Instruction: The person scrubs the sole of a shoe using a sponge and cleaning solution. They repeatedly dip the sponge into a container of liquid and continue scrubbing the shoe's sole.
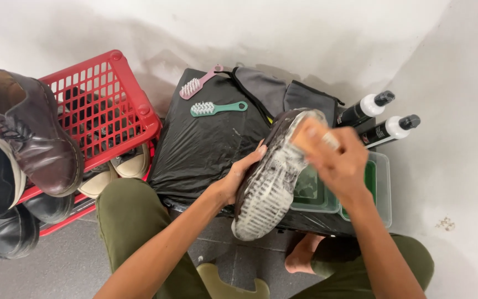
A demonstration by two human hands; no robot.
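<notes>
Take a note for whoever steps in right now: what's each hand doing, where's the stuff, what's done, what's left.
Left hand: holds the dark shoe sole-up over the black plastic sheet.
Right hand: grips a wooden brush, blurred, against the sole near the toe.
Things: pink brush and green brush lie on the sheet; two spray bottles to the right; clear tub with green inside under the right hand; red basket of shoes to the left, a brown shoe on its rim.
Done: sole is covered in white foam.
Left: foam not yet rinsed or wiped; the basket shoes look untouched.
</notes>
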